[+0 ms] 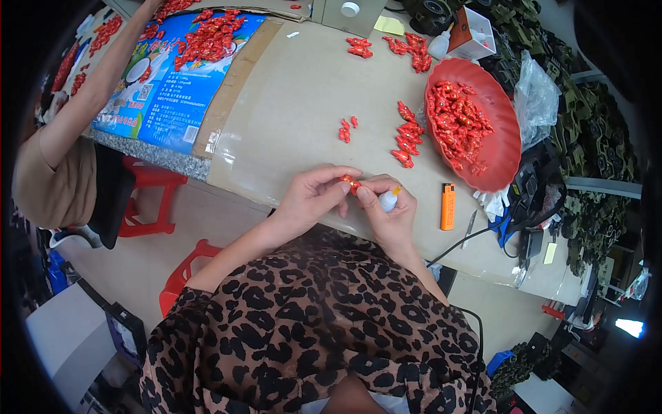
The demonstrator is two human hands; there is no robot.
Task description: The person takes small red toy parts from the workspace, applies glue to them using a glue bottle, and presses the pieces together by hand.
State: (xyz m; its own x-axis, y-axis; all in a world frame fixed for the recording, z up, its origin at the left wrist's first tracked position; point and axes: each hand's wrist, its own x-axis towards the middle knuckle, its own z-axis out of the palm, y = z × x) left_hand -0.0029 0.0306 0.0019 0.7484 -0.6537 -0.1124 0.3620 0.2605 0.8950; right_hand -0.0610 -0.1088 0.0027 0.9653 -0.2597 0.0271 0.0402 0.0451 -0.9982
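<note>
Red trinket (350, 184), just one, sits between the person's two hands, in front of their chest and over the near edge of the table (296, 96). The left hand (312, 198) pinches it between thumb and fingers. The right hand (394, 215) has its thumb tip against the same trinket and also grips one small white bottle (388, 201) with a yellow tip.

From where I stand, I count one red bowl (508, 131) with a scalloped rim, to the right, holding a heap of similar trinkets (460, 124) too jumbled to count. Just beside it on the left runs a row (408, 135) of roughly five more. Nearer the person lie one orange lighter (448, 207) and one slim metal tool (469, 226). Beyond the bowl stand a second white bottle (438, 46) and one open box (472, 34).

On the left, one blue printed sheet (165, 93) carries another uncountable pile (209, 43), and one arm (103, 90) of a co-worker stretches across it. Two red stools (157, 200) show below.
</note>
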